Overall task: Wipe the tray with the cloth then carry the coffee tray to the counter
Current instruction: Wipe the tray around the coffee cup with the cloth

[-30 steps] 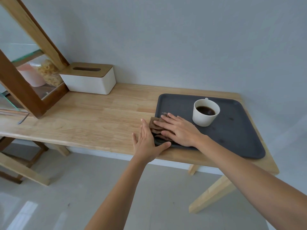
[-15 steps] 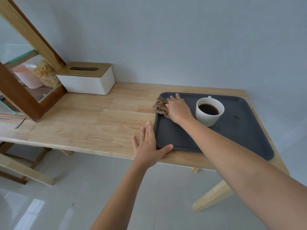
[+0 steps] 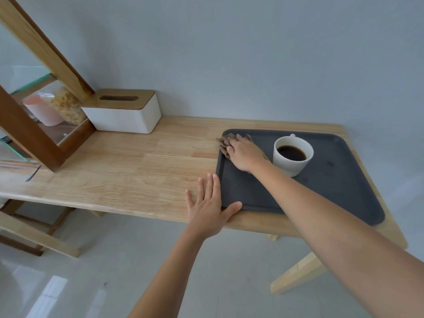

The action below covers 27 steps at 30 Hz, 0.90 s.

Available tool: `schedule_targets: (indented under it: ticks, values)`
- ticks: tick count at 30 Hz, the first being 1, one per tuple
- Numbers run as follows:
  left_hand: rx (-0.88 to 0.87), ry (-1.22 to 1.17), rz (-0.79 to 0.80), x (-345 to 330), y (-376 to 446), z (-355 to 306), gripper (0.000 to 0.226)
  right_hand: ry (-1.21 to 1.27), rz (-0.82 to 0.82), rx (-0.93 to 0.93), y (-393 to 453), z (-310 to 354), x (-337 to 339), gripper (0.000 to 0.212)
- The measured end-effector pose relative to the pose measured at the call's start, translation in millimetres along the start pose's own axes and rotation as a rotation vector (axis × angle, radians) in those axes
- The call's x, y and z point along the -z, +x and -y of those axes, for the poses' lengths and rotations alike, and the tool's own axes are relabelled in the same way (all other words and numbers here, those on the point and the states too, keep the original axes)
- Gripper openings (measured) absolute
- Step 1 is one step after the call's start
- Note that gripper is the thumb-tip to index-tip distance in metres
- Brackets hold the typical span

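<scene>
On the right part of the table [image 3: 137, 175] lies the dark tray [image 3: 332, 193]. The left hand [image 3: 210, 210], fingers straight and slightly apart, braces its near-left corner. The full cup [image 3: 289, 168] stands just beside the right hand [image 3: 245, 152], which presses the cloth [image 3: 223, 143] flat-fingered into the far-left corner; a rightward stroke could spill the coffee.

One head-worn wide-angle view, looking forward and down from close above the tabletop [image 3: 142, 171], wall behind it.

Left hand [image 3: 210, 207] splayed, right hand [image 3: 246, 152] palm-down
</scene>
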<state>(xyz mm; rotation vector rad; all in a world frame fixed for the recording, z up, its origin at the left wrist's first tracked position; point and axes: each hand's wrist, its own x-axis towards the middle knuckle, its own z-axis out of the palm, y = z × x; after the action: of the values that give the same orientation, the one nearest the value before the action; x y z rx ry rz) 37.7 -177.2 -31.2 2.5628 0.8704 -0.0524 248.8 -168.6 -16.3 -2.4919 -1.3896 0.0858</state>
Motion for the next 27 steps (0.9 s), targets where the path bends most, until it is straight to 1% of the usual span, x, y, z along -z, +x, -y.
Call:
schedule_targets:
  ticks: [4,8,11,14,19,22,27]
  values:
    - [0.008,-0.004,0.007,0.7,0.0,-0.7,0.096,-0.001,0.054,0.067,-50.4,11.6,-0.1,0.05]
    - [0.012,-0.007,0.006,0.8,-0.7,-0.9,0.096,0.008,0.064,0.12,-87.1,13.5,1.5,0.05]
    - [0.007,-0.005,0.013,1.4,-0.1,-0.9,0.096,0.022,0.063,0.104,-83.5,12.9,2.1,0.048]
    - [0.0,-0.004,0.022,1.7,0.2,0.5,0.096,0.021,0.044,0.07,-60.0,9.6,2.9,0.045]
    - [0.0,0.018,0.008,-1.1,0.6,1.0,0.095,0.003,0.001,-0.091,-19.4,1.1,1.4,0.046]
    - [0.006,0.009,-0.003,-3.7,0.9,0.3,0.101,-0.04,0.008,-0.067,-24.5,2.5,-4.9,0.05]
    - [0.008,0.046,-0.07,-9.8,2.5,0.7,0.104,-0.029,0.041,0.075,-64.3,5.2,-1.7,0.051]
